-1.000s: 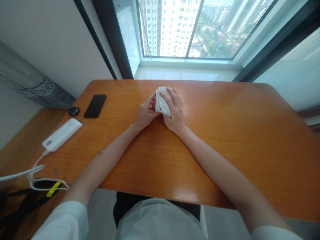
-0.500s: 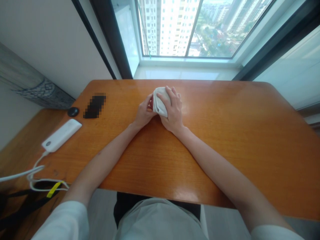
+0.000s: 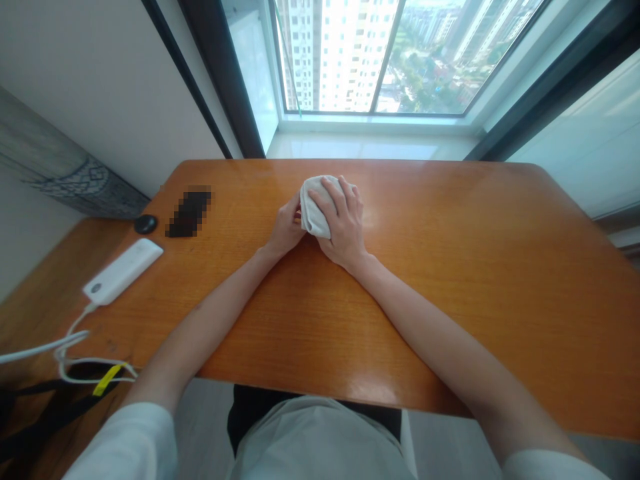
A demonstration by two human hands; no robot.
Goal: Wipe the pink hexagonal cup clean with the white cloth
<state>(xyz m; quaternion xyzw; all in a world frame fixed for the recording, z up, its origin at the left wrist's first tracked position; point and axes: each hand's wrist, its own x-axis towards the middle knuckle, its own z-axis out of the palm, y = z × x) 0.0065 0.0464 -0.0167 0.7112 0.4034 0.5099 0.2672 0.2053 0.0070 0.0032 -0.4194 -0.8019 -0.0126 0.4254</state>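
Observation:
A folded white cloth [image 3: 314,215] is held above the wooden table near its far edge. Over its right side lies my right hand [image 3: 346,220], fingers curved around the cloth and pressing on it. My left hand [image 3: 289,225] is curled at the cloth's left edge, its fingertips partly hidden. Between the left fingers and the cloth is a small dark reddish patch; whether it is shaded fingers or an object under the cloth, I cannot tell. Both forearms reach in from the near edge.
On the table's [image 3: 450,280] left side lie a white power bank [image 3: 124,272] with a white cable [image 3: 70,343], a round black object [image 3: 145,224] and a blurred-out dark item [image 3: 189,213]. A black strap with a yellow tag [image 3: 107,380] is at lower left. Beyond stands a window [image 3: 380,60].
The cloth has shifted slightly left and turned under my right hand, covering more of the left fingers. The right fingers have moved left with it. Both forearms stay nearly in place.

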